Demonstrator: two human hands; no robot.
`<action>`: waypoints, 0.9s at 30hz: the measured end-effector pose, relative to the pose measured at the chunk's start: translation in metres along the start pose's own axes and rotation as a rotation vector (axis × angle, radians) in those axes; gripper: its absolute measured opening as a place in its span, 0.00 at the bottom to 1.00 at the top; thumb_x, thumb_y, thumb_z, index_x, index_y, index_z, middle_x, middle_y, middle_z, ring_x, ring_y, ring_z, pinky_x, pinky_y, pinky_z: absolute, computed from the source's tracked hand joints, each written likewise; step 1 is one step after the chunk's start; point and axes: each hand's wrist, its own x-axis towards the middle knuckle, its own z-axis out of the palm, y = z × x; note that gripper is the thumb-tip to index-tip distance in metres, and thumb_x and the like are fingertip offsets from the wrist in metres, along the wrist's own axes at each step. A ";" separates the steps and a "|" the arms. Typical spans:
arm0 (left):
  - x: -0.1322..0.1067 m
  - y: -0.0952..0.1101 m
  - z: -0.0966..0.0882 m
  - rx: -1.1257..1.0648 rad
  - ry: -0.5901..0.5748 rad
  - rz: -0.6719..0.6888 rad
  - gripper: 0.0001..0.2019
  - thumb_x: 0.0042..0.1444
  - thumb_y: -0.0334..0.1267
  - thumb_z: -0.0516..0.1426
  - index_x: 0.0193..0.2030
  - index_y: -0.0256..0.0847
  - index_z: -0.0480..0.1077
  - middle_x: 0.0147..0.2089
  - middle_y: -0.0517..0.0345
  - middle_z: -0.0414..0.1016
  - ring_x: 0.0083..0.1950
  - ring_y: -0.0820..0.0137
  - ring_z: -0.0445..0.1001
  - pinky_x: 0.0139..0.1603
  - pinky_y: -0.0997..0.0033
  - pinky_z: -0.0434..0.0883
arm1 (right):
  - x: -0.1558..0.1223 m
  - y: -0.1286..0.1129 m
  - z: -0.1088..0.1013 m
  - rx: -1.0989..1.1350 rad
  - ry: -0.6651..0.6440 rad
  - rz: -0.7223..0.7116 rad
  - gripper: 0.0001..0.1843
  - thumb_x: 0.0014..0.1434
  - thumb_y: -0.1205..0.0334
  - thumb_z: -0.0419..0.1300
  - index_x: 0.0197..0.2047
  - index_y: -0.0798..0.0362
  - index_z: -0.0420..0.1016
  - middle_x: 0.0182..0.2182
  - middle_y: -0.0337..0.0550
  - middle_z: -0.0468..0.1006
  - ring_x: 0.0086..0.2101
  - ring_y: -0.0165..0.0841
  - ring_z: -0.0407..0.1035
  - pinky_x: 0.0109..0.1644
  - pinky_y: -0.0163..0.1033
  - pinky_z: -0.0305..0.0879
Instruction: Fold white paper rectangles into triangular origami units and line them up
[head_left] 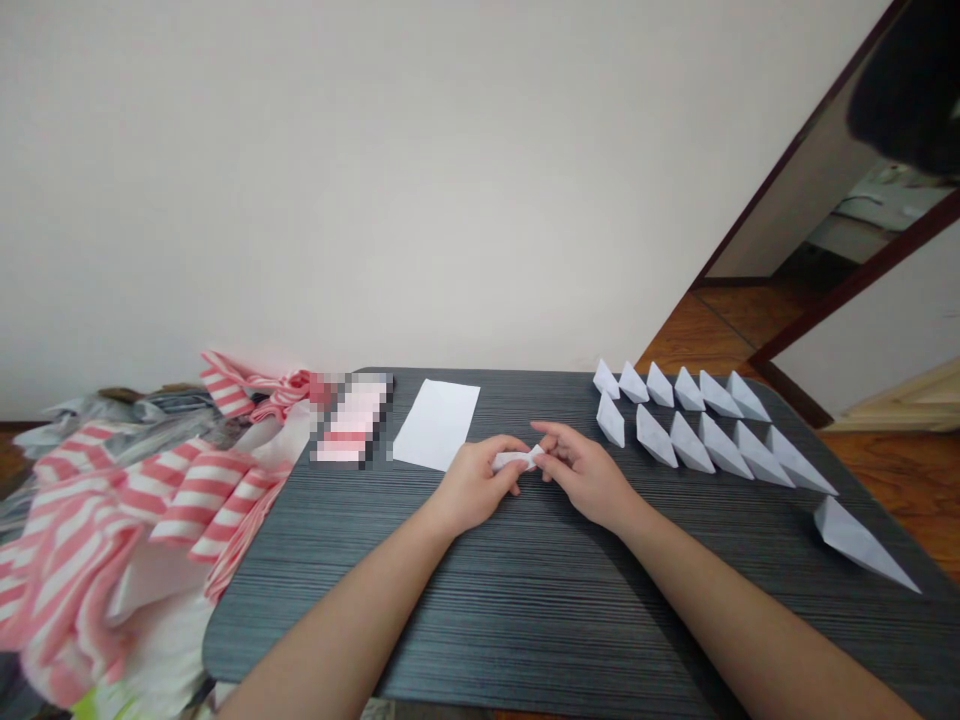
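A plain off-white wall (420, 180) rises behind a dark grey tabletop with a streaked, wood-like grain (465, 620). Left of it lies a rumpled heap of pink-and-white striped fabric (199, 490). On the table's right side stand thirteen pointed, folded white paper shapes (725, 447): two rows of six, and one nearer the person, by the right edge. A person's bare right hand (589, 472) and left hand (474, 485) meet near the table's middle. Beyond the left hand lies a flat white paper sheet (437, 422), beside a pink-and-white pixelated item (349, 420). Smallest is a narrow folded white paper piece (517, 459) between the hands — the left thumb and fingers closed around it, the right thumb and curled fingers pinching its right end, index finger extended.
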 end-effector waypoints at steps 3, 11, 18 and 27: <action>0.000 0.000 -0.001 0.005 -0.004 0.008 0.13 0.57 0.42 0.52 0.45 0.38 0.70 0.24 0.60 0.73 0.25 0.74 0.71 0.29 0.76 0.66 | 0.000 -0.004 -0.002 -0.117 -0.011 -0.004 0.08 0.60 0.63 0.54 0.42 0.53 0.71 0.32 0.40 0.70 0.26 0.27 0.67 0.33 0.36 0.65; 0.002 -0.005 0.001 -0.005 -0.002 -0.065 0.15 0.56 0.44 0.52 0.47 0.38 0.68 0.24 0.59 0.73 0.24 0.73 0.71 0.26 0.76 0.65 | 0.000 -0.017 -0.008 -0.318 0.001 -0.109 0.09 0.61 0.65 0.54 0.30 0.53 0.73 0.24 0.38 0.68 0.28 0.30 0.65 0.34 0.35 0.60; 0.001 -0.001 -0.003 0.041 -0.060 0.018 0.14 0.58 0.42 0.50 0.37 0.37 0.73 0.25 0.57 0.73 0.27 0.74 0.70 0.30 0.76 0.65 | 0.001 -0.019 -0.007 -0.323 -0.037 -0.112 0.10 0.61 0.66 0.53 0.29 0.54 0.72 0.24 0.37 0.68 0.28 0.28 0.65 0.34 0.34 0.60; 0.003 -0.005 -0.002 -0.083 -0.077 -0.043 0.14 0.57 0.44 0.51 0.38 0.36 0.72 0.26 0.56 0.73 0.26 0.74 0.71 0.29 0.75 0.67 | 0.000 -0.017 -0.007 -0.314 -0.005 -0.110 0.10 0.61 0.64 0.54 0.31 0.53 0.74 0.25 0.38 0.69 0.26 0.28 0.66 0.32 0.35 0.61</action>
